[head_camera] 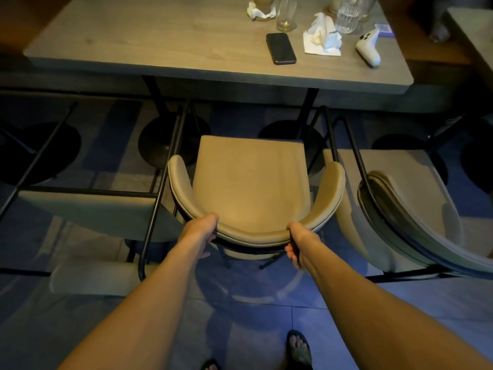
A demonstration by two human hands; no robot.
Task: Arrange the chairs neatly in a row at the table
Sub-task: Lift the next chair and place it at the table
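Tan padded chair with curved back [250, 180], gripped at the near back rim by left hand [202, 231] and right hand [298, 243], facing the grey wooden table [160, 41] straight ahead, seat not yet under.

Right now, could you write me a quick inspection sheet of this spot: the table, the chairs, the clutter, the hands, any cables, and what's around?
Surface: grey wood table, near edge bare.
Job's things: middle chair facing the table, seat not yet under it; right chair angled; left chair beside it.
Clutter: phone, empty glass, crumpled napkins, white game controller, ribbed glass.
Grips: left hand and right hand both clasp the middle chair's curved backrest.
Cables: nothing seen.
Surroundings: tiled floor, round black table bases, dim light.
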